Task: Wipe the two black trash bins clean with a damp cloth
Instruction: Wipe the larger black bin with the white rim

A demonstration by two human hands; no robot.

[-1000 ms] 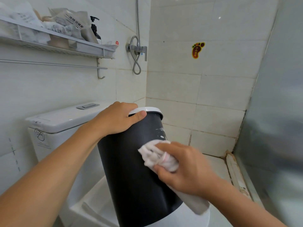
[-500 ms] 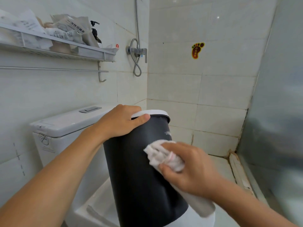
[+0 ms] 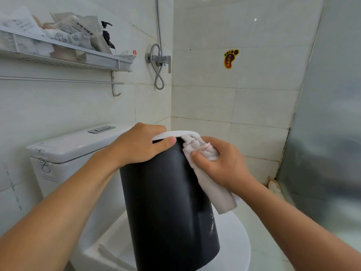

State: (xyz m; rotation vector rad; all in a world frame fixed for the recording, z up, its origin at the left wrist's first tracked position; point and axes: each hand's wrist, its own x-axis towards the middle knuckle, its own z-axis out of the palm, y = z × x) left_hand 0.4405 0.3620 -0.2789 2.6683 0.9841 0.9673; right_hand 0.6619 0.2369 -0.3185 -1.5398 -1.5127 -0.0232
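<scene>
A black trash bin (image 3: 166,208) with a white rim stands upright on the closed toilet lid (image 3: 234,237). My left hand (image 3: 140,145) grips the bin's rim from the left, thumb on the black wall. My right hand (image 3: 220,163) holds a bunched white cloth (image 3: 197,145) against the upper right of the bin, just under the rim. A loose tail of the cloth hangs down past my wrist along the bin's side. Only one bin is in view.
A white toilet cistern (image 3: 74,145) is behind the bin at left. Above it hang a wall shelf (image 3: 64,57) with packets and a pump bottle, and a towel bar (image 3: 58,80). A shower valve with hose (image 3: 159,61) sits on the tiled wall. A frosted glass panel (image 3: 332,133) closes the right side.
My right hand has slid the cloth up the bin's side from mid-height to just below the rim. My left hand keeps its grip on the rim.
</scene>
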